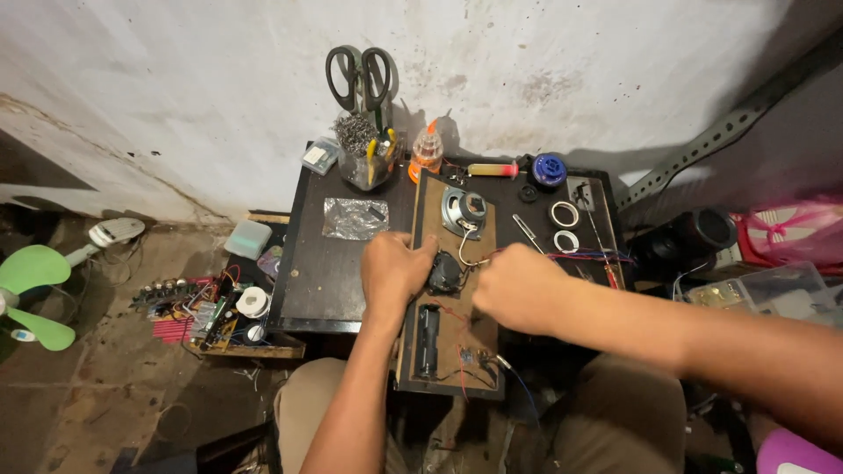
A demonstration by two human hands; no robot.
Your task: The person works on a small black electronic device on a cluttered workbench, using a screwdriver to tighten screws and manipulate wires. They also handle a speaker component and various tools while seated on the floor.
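A brown cardboard board [476, 338] lies lengthwise on a small dark table [320, 272]. It carries a round speaker [463, 211], a small black part [444, 272], a black battery holder [427, 341] and thin wires. My left hand [395, 268] is closed around the board's left edge and touches the black part. To the right of that part, my right hand [518, 288] is curled into a fist over the board; what its fingers pinch is hidden.
At the table's back stand a clear jar with scissors [360, 77] and tools, an orange bottle [426, 154], a blue spool [550, 168] and two white rings [564, 213]. A plastic bag [354, 218] lies on the table. Circuit boards [198, 309] and a green fan [35, 294] sit left.
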